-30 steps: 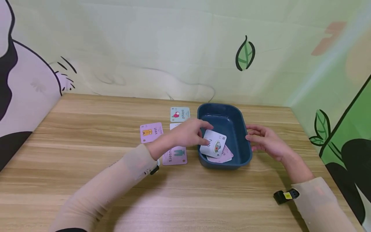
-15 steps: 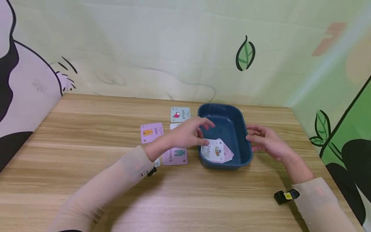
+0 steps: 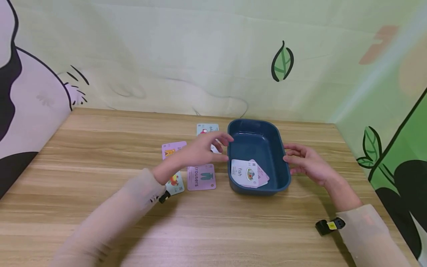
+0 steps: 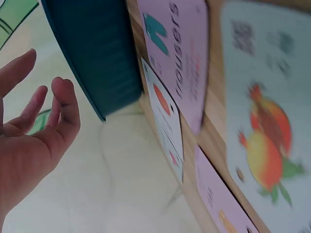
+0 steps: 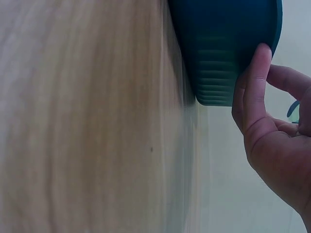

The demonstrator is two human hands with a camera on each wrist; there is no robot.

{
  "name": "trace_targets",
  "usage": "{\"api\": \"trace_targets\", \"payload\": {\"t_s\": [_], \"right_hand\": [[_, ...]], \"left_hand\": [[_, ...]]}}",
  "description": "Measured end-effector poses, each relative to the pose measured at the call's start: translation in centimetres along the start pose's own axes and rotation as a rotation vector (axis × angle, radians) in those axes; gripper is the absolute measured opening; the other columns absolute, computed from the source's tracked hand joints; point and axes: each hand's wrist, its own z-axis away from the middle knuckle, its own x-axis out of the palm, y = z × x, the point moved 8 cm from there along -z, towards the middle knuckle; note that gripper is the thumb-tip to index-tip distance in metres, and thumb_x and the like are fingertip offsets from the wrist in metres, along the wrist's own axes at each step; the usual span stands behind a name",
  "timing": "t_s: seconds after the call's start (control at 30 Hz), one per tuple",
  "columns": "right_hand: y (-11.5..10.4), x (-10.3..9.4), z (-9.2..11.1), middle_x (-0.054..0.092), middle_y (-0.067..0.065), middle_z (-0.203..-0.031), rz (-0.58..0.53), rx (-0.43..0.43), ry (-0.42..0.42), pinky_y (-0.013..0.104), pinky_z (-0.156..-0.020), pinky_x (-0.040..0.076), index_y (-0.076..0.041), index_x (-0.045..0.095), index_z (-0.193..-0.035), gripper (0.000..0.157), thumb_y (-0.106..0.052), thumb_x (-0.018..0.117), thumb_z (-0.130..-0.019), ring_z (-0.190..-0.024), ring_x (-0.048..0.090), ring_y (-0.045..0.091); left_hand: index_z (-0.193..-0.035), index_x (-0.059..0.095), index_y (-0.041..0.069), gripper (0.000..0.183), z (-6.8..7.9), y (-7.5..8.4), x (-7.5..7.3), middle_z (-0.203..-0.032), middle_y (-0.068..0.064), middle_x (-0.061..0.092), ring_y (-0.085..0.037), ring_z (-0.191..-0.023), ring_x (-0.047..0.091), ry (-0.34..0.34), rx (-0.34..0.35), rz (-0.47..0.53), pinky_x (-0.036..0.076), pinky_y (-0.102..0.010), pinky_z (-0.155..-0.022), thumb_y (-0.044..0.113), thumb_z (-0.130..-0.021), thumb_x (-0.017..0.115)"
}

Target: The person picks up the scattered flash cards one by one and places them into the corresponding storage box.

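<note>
In the head view a dark blue plastic bin point(image 3: 257, 191) stands on the table with a white fish card point(image 3: 245, 173) lying in it, over pink cards point(image 3: 263, 177). My left hand point(image 3: 200, 150) hovers just left of the bin, above the loose cards, fingers loosely bent and holding nothing. Below it lie a pink trousers card point(image 3: 201, 177), a pink vest card point(image 3: 171, 148), a pale blue pitaya card point(image 3: 207, 128) and a pale blue fruit card point(image 4: 265, 136), partly hidden by the arm. My right hand point(image 3: 308, 165) rests its fingertips against the bin's right wall.
The wooden table point(image 3: 213, 230) meets a printed cloth backdrop point(image 3: 166, 55) along its back edge. A white card point(image 4: 163, 99) with a red picture lies between the trousers and pitaya cards.
My left hand has let go of the fish card, which dropped flat onto the cards in the bin. It has then drawn back left, out of the bin. The right hand stays put.
</note>
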Motion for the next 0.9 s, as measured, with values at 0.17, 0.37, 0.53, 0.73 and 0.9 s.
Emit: {"api": "trace_targets", "payload": {"t_s": [0.17,0.37,0.53,0.73,0.9], "right_hand": [[0.0,0.0,0.0,0.055,0.012,-0.114,0.002,0.000,0.000,0.029,-0.073,0.059,0.011,0.030,-0.152,0.059,-0.011,0.059,-0.105,-0.091,0.064,0.015],[0.0,0.0,0.0,0.054,0.012,-0.114,0.002,0.003,0.003,0.029,-0.072,0.059,0.011,0.030,-0.152,0.059,-0.011,0.059,-0.105,-0.091,0.064,0.014],[-0.1,0.1,0.0,0.055,0.011,-0.113,0.001,0.001,0.003,0.029,-0.072,0.059,0.012,0.031,-0.151,0.058,-0.011,0.058,-0.105,-0.091,0.064,0.014],[-0.1,0.1,0.1,0.056,0.012,-0.113,0.002,0.000,0.003,0.029,-0.073,0.059,0.012,0.031,-0.151,0.059,-0.011,0.059,-0.105,-0.091,0.065,0.015],[-0.2,0.2,0.1,0.056,0.011,-0.112,0.001,0.001,0.004,0.029,-0.072,0.059,0.012,0.031,-0.151,0.058,-0.011,0.059,-0.105,-0.090,0.064,0.015]], "left_hand": [[-0.136,0.058,0.002,0.050,1.0,-1.1,-1.5,-0.125,-0.017,0.061,-0.033,-0.108,0.062,0.024,-0.066,0.042,0.054,-0.039,-0.089,0.006,-0.090,0.078],[-0.134,0.059,0.004,0.047,2.3,-3.1,-3.5,-0.127,-0.018,0.060,-0.034,-0.111,0.060,0.076,-0.191,0.024,0.053,-0.042,-0.092,0.008,-0.090,0.078],[-0.133,0.060,0.000,0.046,3.1,-4.8,-5.0,-0.129,-0.024,0.059,-0.036,-0.114,0.058,0.089,-0.255,-0.024,0.049,-0.046,-0.098,0.009,-0.090,0.077],[-0.138,0.057,-0.004,0.053,4.4,-6.5,-6.3,-0.138,-0.027,0.054,-0.040,-0.122,0.052,0.061,-0.342,-0.088,0.043,-0.052,-0.104,0.012,-0.091,0.076],[-0.142,0.054,-0.004,0.059,5.4,-7.9,-7.0,-0.140,-0.025,0.053,-0.040,-0.125,0.049,0.048,-0.401,-0.112,0.041,-0.054,-0.107,0.013,-0.090,0.077]]}}
